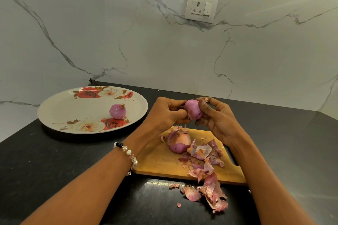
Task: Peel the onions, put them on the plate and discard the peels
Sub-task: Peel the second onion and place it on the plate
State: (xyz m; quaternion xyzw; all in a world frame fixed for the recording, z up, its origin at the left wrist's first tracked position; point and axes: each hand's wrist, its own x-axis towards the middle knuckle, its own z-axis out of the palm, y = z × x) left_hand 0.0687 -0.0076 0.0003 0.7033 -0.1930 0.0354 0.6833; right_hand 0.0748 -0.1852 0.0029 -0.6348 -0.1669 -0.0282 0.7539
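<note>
Both hands hold a purple onion (193,109) above the wooden cutting board (157,162). My left hand (167,115) pinches its lower root end, and my right hand (217,117) grips it from the right with fingers curled over the top. A partly peeled onion (178,141) sits on the board, still wearing some tan skin. Loose peels (204,153) lie beside it, and more peels (212,192) spill onto the counter in front. One peeled onion (118,111) rests on the floral plate (73,113) at the left.
The black counter (54,166) meets a white marble wall behind, and its left edge runs close to the plate. A wall socket (201,7) sits high on the wall. A beaded bracelet (128,153) is on my left wrist.
</note>
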